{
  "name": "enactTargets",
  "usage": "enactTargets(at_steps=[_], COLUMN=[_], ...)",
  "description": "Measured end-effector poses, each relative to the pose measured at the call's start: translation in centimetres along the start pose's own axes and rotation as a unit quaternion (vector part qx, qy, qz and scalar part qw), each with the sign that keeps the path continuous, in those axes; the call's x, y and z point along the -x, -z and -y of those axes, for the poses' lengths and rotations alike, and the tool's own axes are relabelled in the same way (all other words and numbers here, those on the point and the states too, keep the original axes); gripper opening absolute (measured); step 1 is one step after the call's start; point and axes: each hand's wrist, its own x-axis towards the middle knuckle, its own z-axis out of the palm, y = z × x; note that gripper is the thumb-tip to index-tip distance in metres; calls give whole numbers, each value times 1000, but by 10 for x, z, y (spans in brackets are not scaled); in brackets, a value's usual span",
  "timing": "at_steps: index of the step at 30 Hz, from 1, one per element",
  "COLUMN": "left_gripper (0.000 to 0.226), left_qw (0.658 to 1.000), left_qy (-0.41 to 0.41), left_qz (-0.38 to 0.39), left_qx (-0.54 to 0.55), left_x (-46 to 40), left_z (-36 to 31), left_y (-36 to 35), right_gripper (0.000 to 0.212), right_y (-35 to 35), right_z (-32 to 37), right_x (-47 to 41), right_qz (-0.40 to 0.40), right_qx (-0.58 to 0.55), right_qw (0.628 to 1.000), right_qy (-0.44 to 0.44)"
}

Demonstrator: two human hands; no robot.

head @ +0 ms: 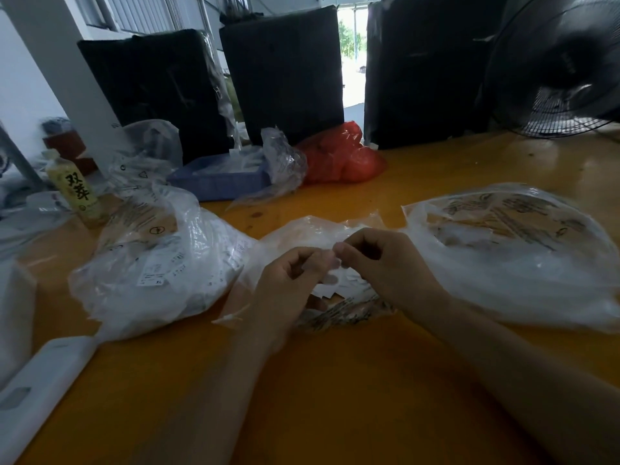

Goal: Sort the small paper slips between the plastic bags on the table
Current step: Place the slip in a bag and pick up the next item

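Three black bundles (285,75) behind orange table (335,380)

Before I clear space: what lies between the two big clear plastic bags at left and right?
Head view: a smaller clear bag of paper slips, with both hands over it.

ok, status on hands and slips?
Both hands pinching at one paper slip, blurred. Slip pile on middle bag beneath. Nothing in the way.

Both forearms reach in from the near edge, converging mid-frame. Left hand (292,280) fingers curled, thumb and forefinger pinched together. Right hand (375,260) likewise curled, fingertips meeting the left's. What they pinch is blurred.
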Motion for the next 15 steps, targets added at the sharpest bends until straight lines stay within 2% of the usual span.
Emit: enactTargets(at_steps=[2, 3, 5, 8, 11, 15], left_gripper=[25, 20, 9, 7, 9, 21], left_qw=[1000, 1000, 997, 987, 973, 961], left_qy=[12, 20, 34, 41, 37, 42], left_qz=[8, -1, -30, -80, -124, -146], left_qx=[1, 11, 55, 131, 191, 231], left_x=[1, 0, -1, -4, -7, -9], left_z=[1, 1, 2, 1, 0, 0], left_y=[-1, -1, -1, 0, 4, 7], right_gripper=[17, 15, 12, 14, 13, 57], right_y=[0, -1, -2, -4, -2, -8], right_z=[1, 1, 0, -5, -11, -17], right_x=[0, 0, 0, -2, -6, -6], right_qz=[-23, -27, -19, -3, 6, 143], right_qx=[6, 16, 50, 99, 226, 413], right_qw=[1000, 999, 998, 995, 973, 899], right_qy=[11, 17, 25, 15, 38, 13])
